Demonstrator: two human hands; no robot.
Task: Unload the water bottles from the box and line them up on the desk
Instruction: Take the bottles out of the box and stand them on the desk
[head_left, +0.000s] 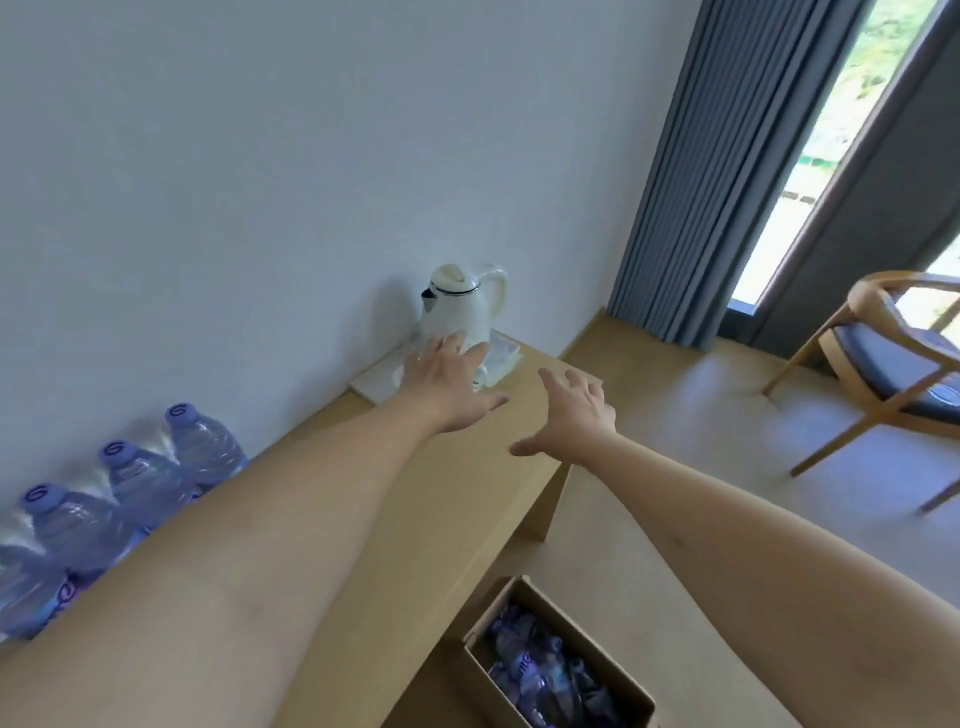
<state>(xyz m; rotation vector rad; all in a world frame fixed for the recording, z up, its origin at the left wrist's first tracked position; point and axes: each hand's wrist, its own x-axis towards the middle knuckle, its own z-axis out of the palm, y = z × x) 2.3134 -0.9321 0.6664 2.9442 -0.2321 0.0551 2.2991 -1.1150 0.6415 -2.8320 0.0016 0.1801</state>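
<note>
A: What does the head view show of the hands?

B: Both bare arms reach forward over a long pale wooden desk (457, 493) that runs along a white wall. The left hand (447, 387) is stretched out flat with its fingers straight and slightly spread, holding nothing, in front of a white electric kettle (462, 304). Whether it touches the kettle I cannot tell. The right hand (571, 415) hovers just to its right, near the desk's far right end, fingers loosely spread and thumb out, also empty.

A: Where are the bottles?

B: A row of clear plastic water bottles with purple caps (130, 478) stands upright on the desk's left side against the wall, partly hidden behind the left forearm. More bottles of the same kind lie jumbled inside a brown cardboard box (561, 670), open at the top, on the floor at the near edge, right of the desk.

A: Anything else?

B: The kettle sits on a white tray (376, 382) at the far end of the desk. Further right hang grey curtains (691, 171) beside a window, and a wooden armchair with a blue seat cushion (883, 364) stands on the floor.
</note>
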